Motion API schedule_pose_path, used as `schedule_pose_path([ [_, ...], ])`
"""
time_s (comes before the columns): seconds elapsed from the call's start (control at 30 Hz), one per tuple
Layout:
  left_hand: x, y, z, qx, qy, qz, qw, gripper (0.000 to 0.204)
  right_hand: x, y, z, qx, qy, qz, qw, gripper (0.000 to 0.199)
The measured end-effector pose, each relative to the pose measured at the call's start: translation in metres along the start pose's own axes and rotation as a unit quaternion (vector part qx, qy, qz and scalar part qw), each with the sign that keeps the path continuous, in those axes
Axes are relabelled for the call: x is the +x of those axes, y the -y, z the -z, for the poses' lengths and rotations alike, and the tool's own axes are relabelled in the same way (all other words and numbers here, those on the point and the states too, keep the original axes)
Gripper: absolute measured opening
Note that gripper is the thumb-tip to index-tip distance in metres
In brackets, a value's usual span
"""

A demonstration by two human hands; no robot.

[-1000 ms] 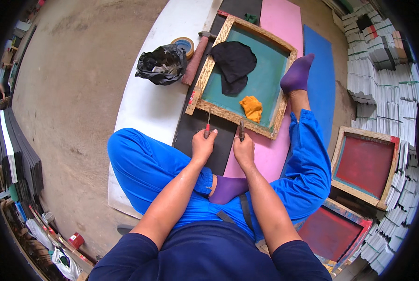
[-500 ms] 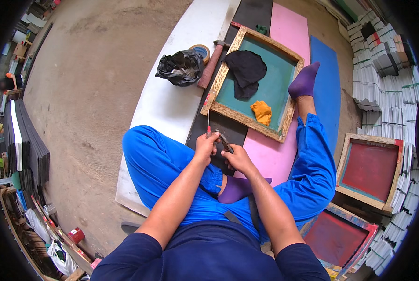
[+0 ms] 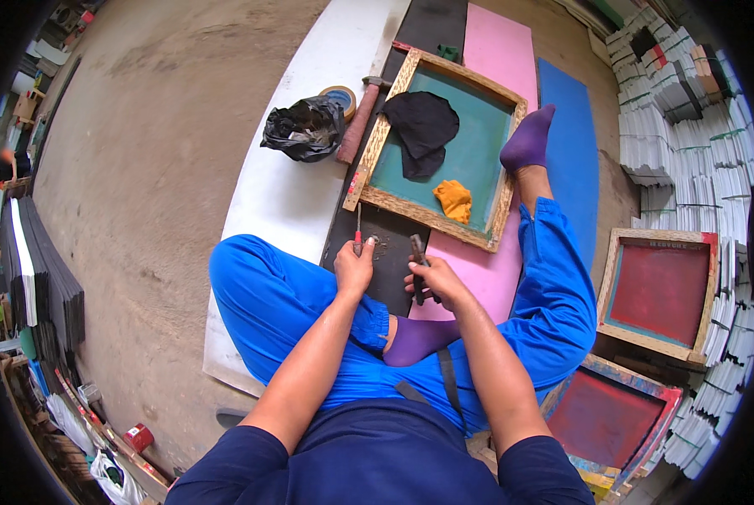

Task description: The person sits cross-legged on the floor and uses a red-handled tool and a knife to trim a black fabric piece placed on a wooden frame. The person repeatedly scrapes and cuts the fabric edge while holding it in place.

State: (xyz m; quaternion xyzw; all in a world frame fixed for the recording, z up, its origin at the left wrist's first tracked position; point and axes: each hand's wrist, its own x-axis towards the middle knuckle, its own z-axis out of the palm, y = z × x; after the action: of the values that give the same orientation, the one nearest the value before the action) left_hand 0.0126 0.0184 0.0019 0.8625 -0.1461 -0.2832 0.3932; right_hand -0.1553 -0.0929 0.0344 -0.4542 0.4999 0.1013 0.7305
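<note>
My left hand [image 3: 354, 269] is closed around the red handle of a screwdriver [image 3: 358, 237]. Its thin shaft points away from me, toward the near left corner of a wooden screen frame [image 3: 378, 139] with green mesh. In my right hand [image 3: 444, 281] is a pair of dark pliers [image 3: 419, 251], jaws up, held over the black and pink boards. Between my hands, small dark bits [image 3: 383, 246], too small to name, lie on the black board. On the mesh rest a black cloth [image 3: 419, 126] and a crumpled orange cloth [image 3: 453, 202].
Left of the frame are a hammer [image 3: 362, 118], a tape roll [image 3: 340, 98] and a black plastic bag [image 3: 305, 130]. My purple-socked foot [image 3: 530, 141] touches the frame's right side. Two red-mesh frames [image 3: 659, 290] and paper stacks [image 3: 697, 143] stand at right. Another person [image 3: 8, 168] is far left.
My hands have moved apart: the pliers have gone right, away from the screwdriver. Both tools are still held. The whole view has shifted slightly.
</note>
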Motion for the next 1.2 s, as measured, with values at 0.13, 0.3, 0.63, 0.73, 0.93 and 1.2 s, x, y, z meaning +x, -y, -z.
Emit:
schedule_pose_path([
  [0.13,-0.006,-0.009,-0.004,-0.002,0.027,-0.016,0.999,0.044,-0.007,0.018,0.028,-0.007,-0.067,-0.014,0.998,0.033],
  [0.3,-0.011,-0.012,-0.015,0.001,0.070,-0.034,0.997,0.043,-0.006,0.034,0.048,-0.022,-0.074,-0.033,0.996,0.033],
  [0.63,-0.008,-0.015,-0.023,-0.018,0.080,-0.037,0.996,0.044,0.007,0.059,0.061,-0.073,-0.053,-0.102,0.991,0.032],
  [0.73,-0.007,-0.019,-0.023,-0.020,0.087,-0.021,0.996,0.044,0.007,0.058,0.058,-0.088,-0.077,-0.079,0.990,0.033],
  [0.93,-0.003,-0.019,-0.030,-0.046,0.082,-0.015,0.995,0.044,0.013,0.038,0.035,-0.102,-0.161,-0.002,0.982,0.029],
  [1.2,0.001,-0.024,-0.035,-0.060,0.081,-0.007,0.995,0.042,0.013,0.036,0.021,-0.119,-0.211,0.017,0.970,0.032],
])
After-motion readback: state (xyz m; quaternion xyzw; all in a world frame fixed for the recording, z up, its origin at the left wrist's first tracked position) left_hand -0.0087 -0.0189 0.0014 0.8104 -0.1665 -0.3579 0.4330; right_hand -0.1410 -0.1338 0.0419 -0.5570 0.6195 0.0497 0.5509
